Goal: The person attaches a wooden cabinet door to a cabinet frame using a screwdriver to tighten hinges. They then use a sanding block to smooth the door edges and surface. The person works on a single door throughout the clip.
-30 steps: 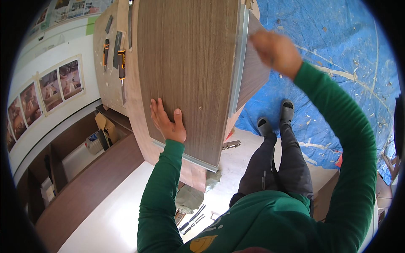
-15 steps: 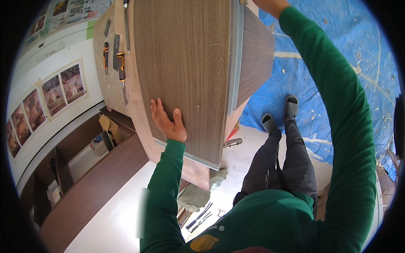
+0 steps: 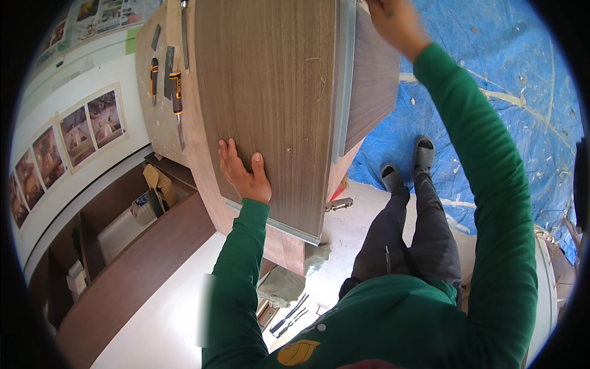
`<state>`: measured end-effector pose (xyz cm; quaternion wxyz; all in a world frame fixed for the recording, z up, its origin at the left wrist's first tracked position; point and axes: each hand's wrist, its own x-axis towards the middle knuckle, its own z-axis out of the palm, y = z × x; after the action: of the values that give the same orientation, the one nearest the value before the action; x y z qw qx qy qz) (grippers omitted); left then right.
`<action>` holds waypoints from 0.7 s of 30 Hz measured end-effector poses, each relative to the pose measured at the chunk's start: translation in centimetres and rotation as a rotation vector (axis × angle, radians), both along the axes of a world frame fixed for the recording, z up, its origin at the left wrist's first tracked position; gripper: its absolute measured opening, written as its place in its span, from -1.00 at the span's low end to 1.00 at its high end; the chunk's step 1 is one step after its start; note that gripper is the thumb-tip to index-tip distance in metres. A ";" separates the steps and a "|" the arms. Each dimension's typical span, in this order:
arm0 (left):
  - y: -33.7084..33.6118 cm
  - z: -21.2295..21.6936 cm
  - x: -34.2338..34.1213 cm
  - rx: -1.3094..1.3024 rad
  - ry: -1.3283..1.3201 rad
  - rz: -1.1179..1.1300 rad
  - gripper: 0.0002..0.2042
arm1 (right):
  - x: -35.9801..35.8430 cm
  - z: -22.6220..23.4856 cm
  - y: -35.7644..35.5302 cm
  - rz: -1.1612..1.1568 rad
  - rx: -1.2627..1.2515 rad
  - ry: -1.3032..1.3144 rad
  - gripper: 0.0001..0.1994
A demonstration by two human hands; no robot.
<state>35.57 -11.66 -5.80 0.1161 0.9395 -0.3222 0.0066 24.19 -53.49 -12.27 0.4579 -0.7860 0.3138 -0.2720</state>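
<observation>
A large brown wood-grain panel [image 3: 270, 92] lies on a pale wooden board, with a grey edge strip [image 3: 343, 86] along its right side and another along its near end. My left hand [image 3: 247, 178] rests flat on the panel near its near-left corner, fingers stretched and thumb apart, holding nothing. At the top edge of the view, my right hand [image 3: 398, 26] is beside the far end of the right strip. Its fingers are curled together and partly cut off, so whatever they hold cannot be made out.
To the left lie a yellow-and-black handled tool [image 3: 176, 92], an orange-and-black cutter [image 3: 153, 79] and a long metal chisel-like tool [image 3: 185, 37]. Brown open compartments [image 3: 110, 264] stand lower left. A blue tarp [image 3: 455, 123] covers floor at right. Black-handled tools [image 3: 289, 317] lie below.
My right hand has come down and slightly nearer along the strip, showing more of itself, and its fingers have curled. The left hand stays on the panel, almost unmoved.
</observation>
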 end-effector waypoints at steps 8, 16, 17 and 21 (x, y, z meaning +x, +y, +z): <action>0.2 -0.3 -0.2 -0.002 -0.006 0.011 -0.31 | -9.0 -2.0 11.1 0.564 -0.315 0.040 -0.59; 0.1 0.1 -0.1 0.001 -0.007 0.020 -0.30 | -4.2 -2.4 5.2 0.162 -0.165 -0.180 -0.69; -0.1 -0.1 0.0 0.001 -0.007 0.017 -0.30 | -3.5 -2.9 4.5 0.141 -0.154 -0.177 -0.68; 0.0 -0.6 0.0 -0.004 -0.003 0.017 -0.30 | -5.9 -5.1 10.4 0.353 -0.289 -0.257 -0.61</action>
<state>35.61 -11.71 -6.38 0.1175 0.9420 -0.3143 0.0100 18.34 -43.12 -17.40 0.4172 -0.8449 0.0690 -0.3276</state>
